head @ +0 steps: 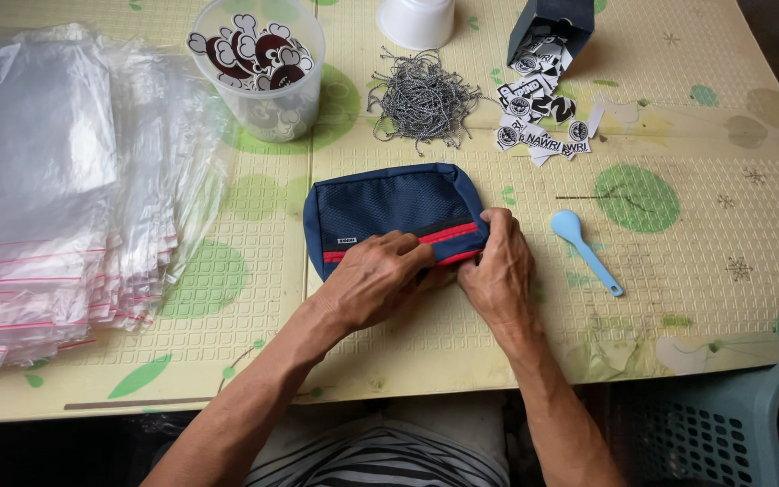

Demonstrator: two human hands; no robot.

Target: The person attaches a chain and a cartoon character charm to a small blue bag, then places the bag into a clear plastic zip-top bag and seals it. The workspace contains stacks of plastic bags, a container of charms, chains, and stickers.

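Navy pouch (pixel 389 206) with red zip flat on patterned mat (pixel 462 343), centre, near front edge. Left hand (pixel 373 278) curled, fingertips pinched on red zip strip. Right hand (pixel 500 269) closed around pouch's right lower corner, thumb on top. Light blue spoon (pixel 585 250) just right of hands. Stack of clear zip bags (pixel 56 189) far left. Tangle of grey strings (pixel 423 97) beyond pouch. Clear tub of stickers (pixel 261 65) behind, left.

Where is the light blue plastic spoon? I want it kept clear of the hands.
In the head view, the light blue spoon lies on the table, just right of the right hand and the navy pouch, below the sticker pile.
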